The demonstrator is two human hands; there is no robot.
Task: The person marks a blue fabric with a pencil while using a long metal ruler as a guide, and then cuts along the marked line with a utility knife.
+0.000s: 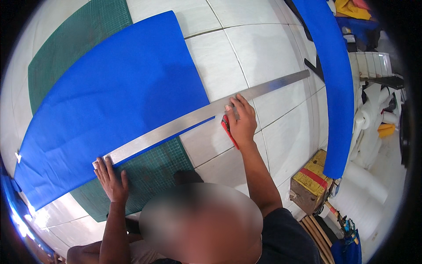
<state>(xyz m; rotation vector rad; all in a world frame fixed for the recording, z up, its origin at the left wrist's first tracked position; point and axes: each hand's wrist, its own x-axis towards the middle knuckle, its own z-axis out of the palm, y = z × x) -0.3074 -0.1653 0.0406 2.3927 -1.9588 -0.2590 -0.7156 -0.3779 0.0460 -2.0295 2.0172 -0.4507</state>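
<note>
1. White floor tiles (pixel 228 53) lie beneath; a green cutting mat (pixel 154 165) sits at two o'clock from the left hand (pixel 112 182).
2. Uneven finger pressure could let the steel ruler (pixel 171 125) pivot, skewing its line on the wrinkled blue sheet (pixel 123 79).
3. The left hand, fingers extended, presses the ruler's eight-o'clock end without gripping; the ruler runs toward two o'clock.
4. The right hand (pixel 241 123) rests fingertips on the ruler and seemingly holds a red cutter (pixel 226 125); the sheet lies at ten o'clock.
</note>
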